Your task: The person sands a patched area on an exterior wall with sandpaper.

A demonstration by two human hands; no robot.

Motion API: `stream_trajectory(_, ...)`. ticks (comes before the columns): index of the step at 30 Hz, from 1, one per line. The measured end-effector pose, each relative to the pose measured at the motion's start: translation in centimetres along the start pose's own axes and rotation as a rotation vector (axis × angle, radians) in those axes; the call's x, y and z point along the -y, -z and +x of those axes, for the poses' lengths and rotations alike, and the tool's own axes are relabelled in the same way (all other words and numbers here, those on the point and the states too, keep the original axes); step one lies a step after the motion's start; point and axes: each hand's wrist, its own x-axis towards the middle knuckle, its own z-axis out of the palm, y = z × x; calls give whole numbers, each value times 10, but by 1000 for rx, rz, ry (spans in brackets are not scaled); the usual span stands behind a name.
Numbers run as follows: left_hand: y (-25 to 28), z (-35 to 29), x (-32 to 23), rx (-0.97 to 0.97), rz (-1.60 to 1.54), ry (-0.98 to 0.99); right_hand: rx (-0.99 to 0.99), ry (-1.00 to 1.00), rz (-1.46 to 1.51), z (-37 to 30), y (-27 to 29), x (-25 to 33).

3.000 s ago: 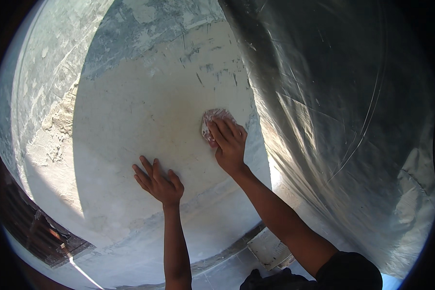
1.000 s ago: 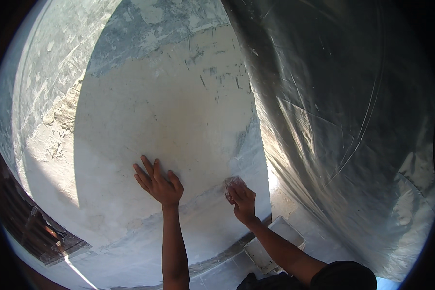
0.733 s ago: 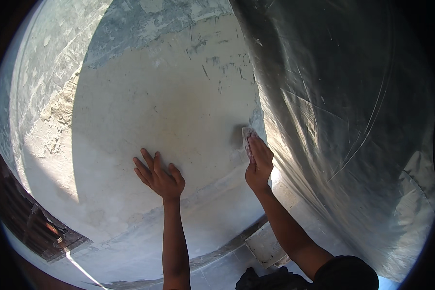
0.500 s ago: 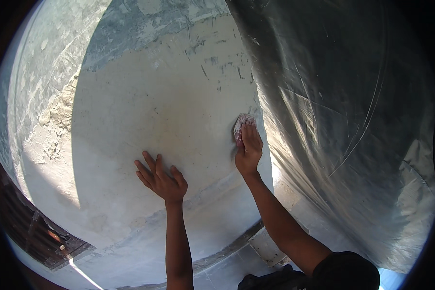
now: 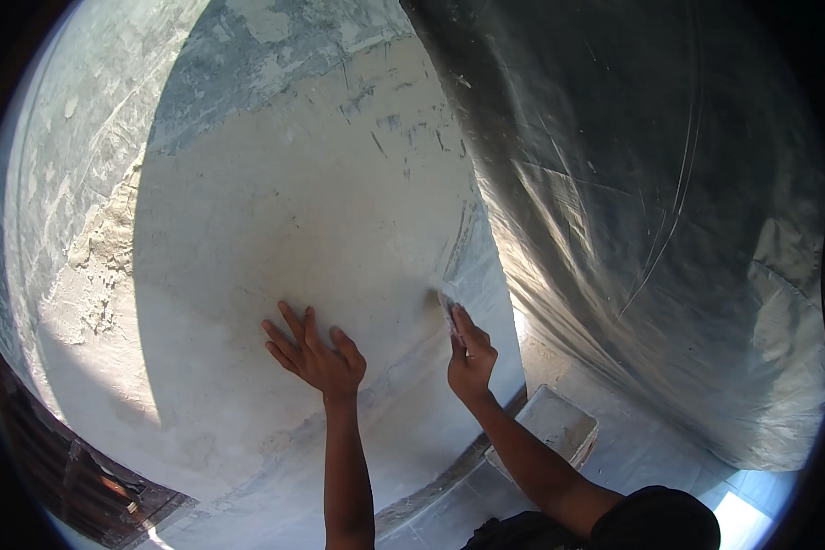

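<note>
My left hand (image 5: pixel 319 357) lies against the pale plastered wall (image 5: pixel 293 220), its fingers spread and nothing in it. To its right, close to the wall's right edge, my right hand (image 5: pixel 471 356) is closed on a thin, flat reddish pad (image 5: pixel 449 314) smeared with white. The pad is seen nearly edge-on, so its exact kind does not show. Its upper end is at the wall surface, and my fingers hide its lower part.
A large dark, creased plastic sheet (image 5: pixel 632 202) hangs along the right. Beside my right forearm stands a rectangular tray (image 5: pixel 559 426) on the tiled floor (image 5: pixel 504 495). Rough, sunlit wall (image 5: pixel 96 266) shows at far left, with a dark slatted opening (image 5: pixel 64 467) below it.
My right hand has come down along the wall's right edge with the pad, which has turned edge-on. Dark streaks now show on the wall above it. My left hand stays spread there.
</note>
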Motion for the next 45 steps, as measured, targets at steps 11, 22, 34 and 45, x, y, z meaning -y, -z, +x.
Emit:
stream_trajectory(11, 1, -2, -2, 32, -49, -12, -272, -30, -109, 76, -54, -36)
stream_trajectory(22, 2, -1, -10, 34, -27, -21, 47, -62, -39, 23, -18, -23)
stream_trajectory(34, 32, -124, -113, 317, -509, 177, 97, -1088, 792, -22, 143, -56)
stream_trajectory(45, 51, -360, -216, 1083, -668, 788, -57, -1409, 477, -131, 263, -125)
